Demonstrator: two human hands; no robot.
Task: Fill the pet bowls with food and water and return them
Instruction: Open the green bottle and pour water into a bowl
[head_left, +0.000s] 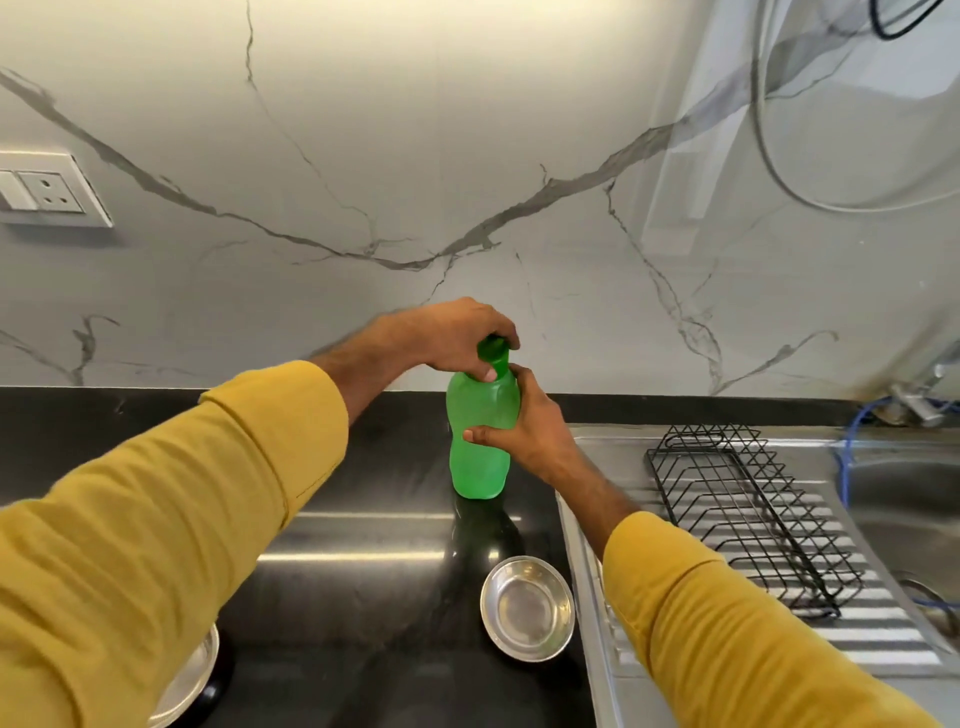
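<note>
A green plastic bottle (479, 457) stands upright on the black counter (363, 519) near the marble wall. My left hand (457, 338) grips its dark green cap (493, 351) from above. My right hand (530, 421) wraps around the bottle's upper body from the right. A small steel bowl (527, 608) sits on the counter in front of the bottle; whether it holds anything I cannot tell. A second steel bowl (189, 680) shows at the lower left, mostly hidden under my left sleeve.
A steel sink drainboard (613, 452) lies to the right with a black wire dish rack (748, 519) on it. The sink basin (909, 509), a tap (914, 400) and a blue hose (847, 457) are at the far right. A wall socket (49, 192) is at left.
</note>
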